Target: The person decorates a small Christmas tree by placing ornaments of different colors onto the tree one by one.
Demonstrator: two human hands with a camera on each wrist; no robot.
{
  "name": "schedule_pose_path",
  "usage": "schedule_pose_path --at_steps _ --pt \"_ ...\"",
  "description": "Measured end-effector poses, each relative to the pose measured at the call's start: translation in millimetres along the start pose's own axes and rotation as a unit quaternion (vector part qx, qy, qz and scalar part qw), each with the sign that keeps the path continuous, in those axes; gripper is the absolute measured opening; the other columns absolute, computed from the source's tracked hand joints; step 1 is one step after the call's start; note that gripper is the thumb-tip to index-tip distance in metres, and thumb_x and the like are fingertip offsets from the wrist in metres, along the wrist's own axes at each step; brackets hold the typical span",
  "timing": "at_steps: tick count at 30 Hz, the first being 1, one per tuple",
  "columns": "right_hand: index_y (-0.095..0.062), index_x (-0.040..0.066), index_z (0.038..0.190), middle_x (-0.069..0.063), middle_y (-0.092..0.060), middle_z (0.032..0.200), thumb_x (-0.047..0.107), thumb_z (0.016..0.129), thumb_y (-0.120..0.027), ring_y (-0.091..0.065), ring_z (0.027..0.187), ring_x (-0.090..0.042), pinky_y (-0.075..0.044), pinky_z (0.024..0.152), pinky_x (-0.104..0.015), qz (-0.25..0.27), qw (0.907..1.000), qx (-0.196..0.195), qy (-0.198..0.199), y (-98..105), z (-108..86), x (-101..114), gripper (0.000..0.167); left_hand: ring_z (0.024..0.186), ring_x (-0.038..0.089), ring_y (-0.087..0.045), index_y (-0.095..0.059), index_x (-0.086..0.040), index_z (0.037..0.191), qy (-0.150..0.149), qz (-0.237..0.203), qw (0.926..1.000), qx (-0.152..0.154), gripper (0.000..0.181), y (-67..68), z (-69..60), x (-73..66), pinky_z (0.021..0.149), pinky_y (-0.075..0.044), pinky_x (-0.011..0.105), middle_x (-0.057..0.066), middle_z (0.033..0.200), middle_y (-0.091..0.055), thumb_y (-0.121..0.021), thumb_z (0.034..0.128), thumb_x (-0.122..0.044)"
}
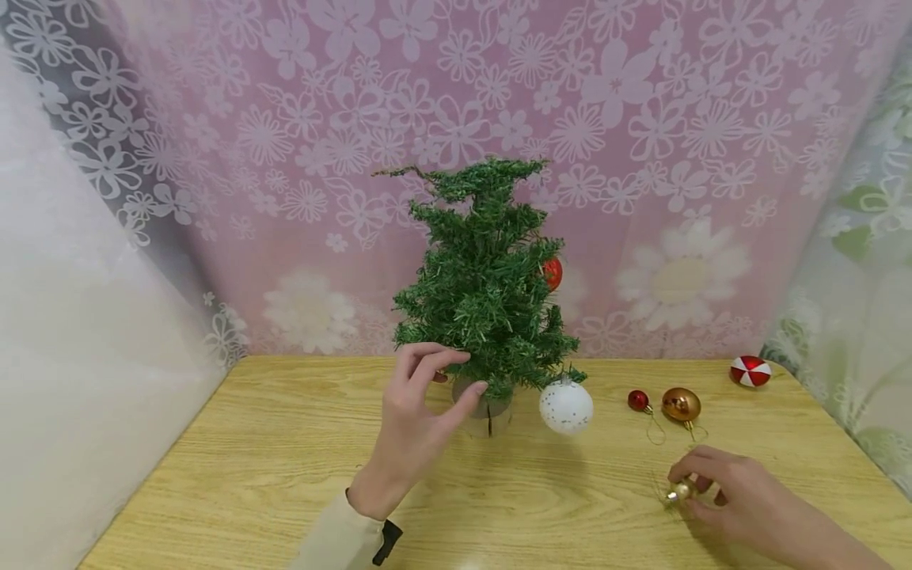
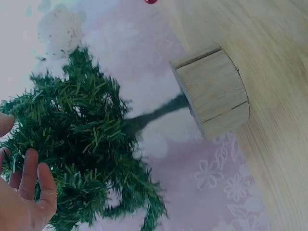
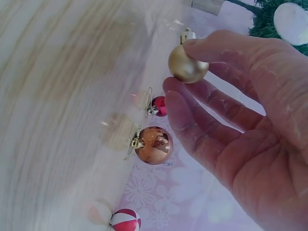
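Observation:
A small green artificial tree (image 1: 484, 293) stands on a round wooden base (image 2: 211, 89). From its lower right branch hangs a white speckled ball (image 1: 566, 407), and a red ball (image 1: 552, 273) shows at its right side. The left hand (image 1: 420, 419) is at the tree's lower front, fingers relaxed and apart, holding nothing; whether it touches the branches is unclear. Over the table's right part, the right hand (image 1: 748, 499) pinches a small matte gold ball (image 3: 186, 65) between thumb and fingers, its cap and thin loop facing left in the head view.
Right of the tree, on the wooden table (image 1: 285, 475), lie a small red ball (image 1: 638, 400), a shiny copper ball (image 1: 682, 404) and a red-and-white ornament (image 1: 750, 371) near the back edge. A pink floral curtain (image 1: 321, 198) hangs behind.

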State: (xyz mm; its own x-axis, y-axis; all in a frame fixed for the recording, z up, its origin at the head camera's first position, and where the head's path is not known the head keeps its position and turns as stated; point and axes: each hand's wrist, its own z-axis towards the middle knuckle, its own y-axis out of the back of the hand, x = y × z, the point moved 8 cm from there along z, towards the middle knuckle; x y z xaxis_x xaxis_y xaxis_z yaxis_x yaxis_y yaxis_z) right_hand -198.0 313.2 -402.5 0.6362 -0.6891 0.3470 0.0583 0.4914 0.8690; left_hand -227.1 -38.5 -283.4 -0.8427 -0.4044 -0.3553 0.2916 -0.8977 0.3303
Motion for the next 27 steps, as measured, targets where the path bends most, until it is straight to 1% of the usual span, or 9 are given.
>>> schedule_pose_path --at_steps 2,4,7,9,13,20,23,27 --pt "-0.068 0.019 0.097 0.012 -0.065 0.092 -0.006 0.066 -0.087 -0.053 0.075 0.012 -0.045 0.052 -0.014 -0.01 0.9994 -0.03 0.014 5 1.1 4 0.044 0.1 0.02 -0.059 -0.069 -0.008 0.118 0.004 -0.004 1.0 0.006 0.036 -3.8 -0.5 -3.2 0.081 -0.055 0.028 0.01 0.117 -0.058 -0.083 0.0843 -0.007" --pt "-0.068 0.02 0.097 0.013 -0.065 0.092 -0.009 0.063 -0.087 -0.054 0.074 0.011 -0.044 0.053 -0.011 -0.015 0.998 -0.056 0.024 9 2.3 7 0.049 0.101 0.02 -0.059 -0.069 -0.008 0.119 0.008 -0.007 0.9998 0.015 0.034 -7.6 -0.9 -6.6 0.082 -0.055 0.029 0.01 0.118 -0.057 -0.081 0.0862 -0.008" --pt "-0.068 0.023 0.098 0.014 -0.065 0.093 -0.012 0.061 -0.087 -0.057 0.075 0.01 -0.043 0.055 -0.007 -0.017 0.9964 -0.08 0.022 16 4.6 11 0.054 0.105 0.02 -0.059 -0.069 -0.008 0.119 0.008 -0.003 0.9996 0.028 0.032 -12.8 -1.5 -11.0 0.082 -0.055 0.03 0.01 0.12 -0.057 -0.079 0.0892 -0.009" --pt "-0.068 0.024 0.1 0.014 -0.065 0.094 -0.012 0.061 -0.087 -0.059 0.076 0.009 -0.044 0.057 -0.007 -0.01 0.9958 -0.089 0.017 20 6.4 14 0.056 0.104 0.021 -0.059 -0.069 -0.008 0.12 0.003 0.0 0.9995 0.033 0.031 -15.5 -1.7 -13.5 0.081 -0.054 0.031 0.011 0.12 -0.056 -0.078 0.0904 -0.009" --pt "-0.068 0.027 0.101 0.016 -0.065 0.095 -0.013 0.061 -0.087 -0.062 0.078 0.009 -0.046 0.059 -0.006 -0.009 0.9941 -0.108 0.006 27 10.2 22 0.059 0.1 0.02 -0.06 -0.069 -0.007 0.121 -0.005 -0.002 0.9994 0.035 0.03 -19.3 -1.5 -16.6 0.08 -0.053 0.025 0.011 0.12 -0.055 -0.076 0.0916 -0.009" --pt "-0.071 0.027 0.106 0.017 -0.066 0.1 -0.015 0.06 -0.087 -0.064 0.078 0.007 -0.049 0.063 -0.006 -0.008 0.9902 -0.139 0.008 38 13.7 40 0.064 0.104 0.018 -0.061 -0.067 -0.007 0.123 -0.013 -0.003 0.9991 0.041 0.033 -25.3 -2.4 -21.2 0.086 -0.055 0.024 0.011 0.12 -0.056 -0.076 0.0909 -0.009" --pt "-0.071 0.027 0.107 0.017 -0.067 0.101 -0.015 0.059 -0.087 -0.064 0.08 0.009 -0.05 0.063 -0.005 -0.007 0.9887 -0.15 0.01 42 14.2 45 0.066 0.104 0.018 -0.061 -0.067 -0.008 0.124 -0.015 -0.002 0.9989 0.044 0.035 -28.1 -3.9 -23.1 0.086 -0.055 0.022 0.011 0.121 -0.055 -0.076 0.0909 -0.01" --pt "-0.072 0.025 0.107 0.016 -0.067 0.102 -0.016 0.056 -0.088 -0.063 0.083 0.01 -0.05 0.064 -0.005 -0.006 0.9863 -0.164 0.016 46 15.1 52 0.068 0.1 0.017 -0.064 -0.065 -0.009 0.128 -0.013 -0.01 0.9985 0.052 0.038 -32.5 -5.6 -25.5 0.084 -0.054 0.016 0.011 0.124 -0.054 -0.076 0.0912 -0.009"
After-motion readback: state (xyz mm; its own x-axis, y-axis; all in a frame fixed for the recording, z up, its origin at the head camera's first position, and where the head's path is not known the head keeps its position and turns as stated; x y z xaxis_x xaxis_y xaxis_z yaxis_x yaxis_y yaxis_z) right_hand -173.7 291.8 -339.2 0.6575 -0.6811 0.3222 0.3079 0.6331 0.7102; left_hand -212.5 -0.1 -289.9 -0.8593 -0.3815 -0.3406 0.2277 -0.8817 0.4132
